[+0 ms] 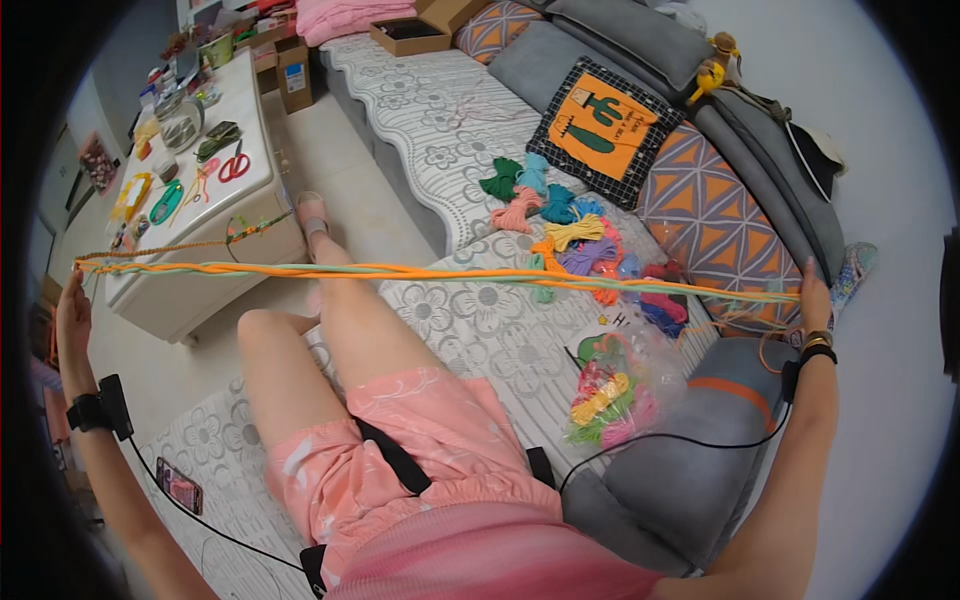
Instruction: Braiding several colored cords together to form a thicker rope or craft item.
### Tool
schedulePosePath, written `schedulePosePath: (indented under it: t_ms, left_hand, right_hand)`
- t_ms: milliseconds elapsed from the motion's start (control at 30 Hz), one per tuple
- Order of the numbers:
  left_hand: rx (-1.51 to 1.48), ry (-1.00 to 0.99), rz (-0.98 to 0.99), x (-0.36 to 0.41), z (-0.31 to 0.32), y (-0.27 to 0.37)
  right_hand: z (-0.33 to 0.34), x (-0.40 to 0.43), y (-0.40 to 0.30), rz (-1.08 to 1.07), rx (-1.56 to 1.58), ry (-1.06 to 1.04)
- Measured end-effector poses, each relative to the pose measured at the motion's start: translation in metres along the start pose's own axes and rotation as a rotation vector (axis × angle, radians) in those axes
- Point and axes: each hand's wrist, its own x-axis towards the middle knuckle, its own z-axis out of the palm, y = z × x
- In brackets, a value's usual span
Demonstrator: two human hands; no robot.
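Observation:
Orange and light green cords (420,271), loosely twisted together, stretch nearly level across the view from one outspread hand to the other. My left hand (73,307), at the far left, holds one end. A brown braided cord (161,251) runs from there to a colourful knotted section (259,226) above the table's front side. At the far right my right hand (814,300) grips the other end of the twisted cords. Thin loose strands (739,315) hang near it, and an orange strand loops below the wrist. Fingertip details of both hands are too small to make out.
Several cord bundles (574,232) lie on the patterned sofa cover (427,307), beside a clear plastic bag (622,397) of more cords. On the white table (225,180) are red-handled scissors (234,168) and a glass jar (178,124). A phone (180,485) lies at lower left. Black cables run from both wrists.

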Motion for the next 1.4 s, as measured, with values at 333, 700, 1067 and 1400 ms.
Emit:
schedulePosePath:
  t_ms: [333,700,1067,1400]
  left_hand:
    - [0.056,-0.42,-0.181,-0.195,0.242,0.018]
    - [-0.219,-0.47,-0.385,-0.262,0.256,-0.007]
    - [-0.087,-0.384,-0.511,-0.293,0.216,-0.022]
    - [-0.217,-0.406,-0.61,-0.311,0.199,-0.041]
  right_hand:
    - [0.002,-0.044,-0.245,-0.453,0.921,-0.699]
    - [-0.062,-0.319,-0.518,-1.014,1.967,-1.717]
    - [-0.042,-0.305,-0.48,-0.95,1.565,-1.93]
    - [-0.032,-0.329,-0.47,-1.295,1.308,-1.646]
